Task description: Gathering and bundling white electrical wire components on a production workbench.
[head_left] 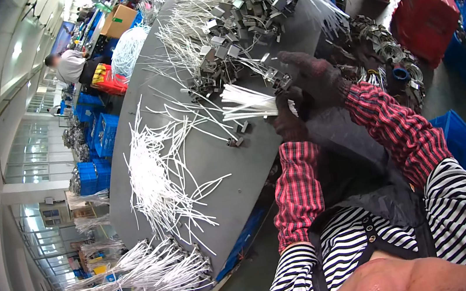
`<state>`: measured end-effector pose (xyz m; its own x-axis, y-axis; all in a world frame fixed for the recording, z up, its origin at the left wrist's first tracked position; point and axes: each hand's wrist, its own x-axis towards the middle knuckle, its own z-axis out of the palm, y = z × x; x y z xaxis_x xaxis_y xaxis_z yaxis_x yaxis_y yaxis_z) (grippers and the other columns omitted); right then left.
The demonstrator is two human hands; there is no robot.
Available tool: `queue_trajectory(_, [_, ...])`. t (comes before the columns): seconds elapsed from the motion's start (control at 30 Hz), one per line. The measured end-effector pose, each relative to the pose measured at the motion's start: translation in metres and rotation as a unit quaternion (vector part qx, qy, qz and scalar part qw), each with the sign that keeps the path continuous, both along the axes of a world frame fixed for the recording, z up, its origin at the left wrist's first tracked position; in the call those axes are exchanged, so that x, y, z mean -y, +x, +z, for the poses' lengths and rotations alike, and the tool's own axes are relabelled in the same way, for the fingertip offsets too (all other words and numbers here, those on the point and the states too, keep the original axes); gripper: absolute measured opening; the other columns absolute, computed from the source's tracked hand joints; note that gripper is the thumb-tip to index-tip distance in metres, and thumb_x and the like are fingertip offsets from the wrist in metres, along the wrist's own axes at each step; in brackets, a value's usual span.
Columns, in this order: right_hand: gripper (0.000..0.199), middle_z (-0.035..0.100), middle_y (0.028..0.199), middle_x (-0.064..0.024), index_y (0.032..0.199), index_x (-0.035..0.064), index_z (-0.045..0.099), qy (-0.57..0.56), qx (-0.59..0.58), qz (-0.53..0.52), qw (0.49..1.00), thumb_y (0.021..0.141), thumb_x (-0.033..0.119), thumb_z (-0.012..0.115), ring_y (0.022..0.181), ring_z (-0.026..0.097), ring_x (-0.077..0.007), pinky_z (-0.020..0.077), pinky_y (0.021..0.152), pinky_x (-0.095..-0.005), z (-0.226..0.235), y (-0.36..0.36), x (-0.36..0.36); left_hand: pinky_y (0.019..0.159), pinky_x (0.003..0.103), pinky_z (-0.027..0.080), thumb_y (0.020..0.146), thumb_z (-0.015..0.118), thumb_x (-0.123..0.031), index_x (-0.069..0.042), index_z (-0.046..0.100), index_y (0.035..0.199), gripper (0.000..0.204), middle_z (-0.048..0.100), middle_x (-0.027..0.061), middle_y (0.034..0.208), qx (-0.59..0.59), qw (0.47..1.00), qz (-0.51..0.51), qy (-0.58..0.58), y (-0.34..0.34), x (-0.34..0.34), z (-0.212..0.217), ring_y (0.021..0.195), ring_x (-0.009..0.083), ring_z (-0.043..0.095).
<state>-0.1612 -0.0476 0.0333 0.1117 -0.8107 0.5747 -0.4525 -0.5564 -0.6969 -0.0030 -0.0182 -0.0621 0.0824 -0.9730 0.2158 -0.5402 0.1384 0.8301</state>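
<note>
In a dark glove, my left hand [290, 120] is closed round a bundle of white cables [248, 102] at the table's near edge. The cables point left over the grey tabletop. My right hand [313, 73], also gloved, is just above and beyond it, its fingers bent toward a few small metal pieces [279, 79]. What lies between those fingers is hidden. Past both hands is a big heap of grey metal blocks with white cables [230, 34]. A few loose metal blocks [236, 140] lie left of my left hand.
A loose pile of white cables [157, 176] covers the table's [239, 192] left part. Bundled cables [139, 281] hang at its end. Blue crates [106, 132] and a person [71, 67] are farther left. A red crate [425, 17] and coiled parts [379, 47] stand right.
</note>
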Motion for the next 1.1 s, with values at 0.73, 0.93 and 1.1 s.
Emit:
queue_trajectory(0.73, [0.031, 0.068, 0.106, -0.0131, 0.114, 0.0088, 0.062, 0.077, -0.051, 0.098, 0.991, 0.083, 0.006, 0.067, 0.100, 0.067, -0.0298, 0.0538, 0.085, -0.0383, -0.024, -0.043, -0.010, 0.081, 0.031, 0.054, 0.103, 0.032, -0.013, -0.007, 0.046, 0.138, 0.038, 0.058, 0.0076, 0.130, 0.270, 0.959, -0.017, -0.086, 0.000, 0.027, -0.015, 0.094, 0.0177, 0.067])
queue_trajectory(0.93, [0.027, 0.066, 0.095, -0.0103, 0.108, 0.0112, 0.066, 0.070, -0.127, 0.131, 0.981, 0.083, 0.021, 0.070, 0.088, 0.065, -0.0316, 0.0530, 0.078, -0.0409, -0.008, -0.022, 0.025, 0.076, 0.032, 0.052, 0.098, 0.051, -0.014, -0.003, 0.067, 0.104, 0.020, 0.070, 0.0092, 0.094, 0.059, 0.997, 0.025, -0.045, 0.007, 0.010, 0.018, 0.089, 0.0187, 0.067])
queue_trajectory(1.1, [0.020, 0.061, 0.091, -0.0100, 0.098, 0.0161, 0.067, 0.035, -0.267, 0.166, 0.949, 0.079, 0.017, 0.070, 0.087, 0.063, -0.0303, 0.0513, 0.074, -0.0410, 0.001, 0.021, 0.063, 0.068, 0.029, 0.051, 0.092, 0.059, -0.018, 0.000, 0.071, 0.096, 0.022, 0.070, 0.0061, 0.087, -0.381, 0.923, 0.051, 0.018, 0.012, 0.010, 0.061, 0.072, 0.0149, 0.062])
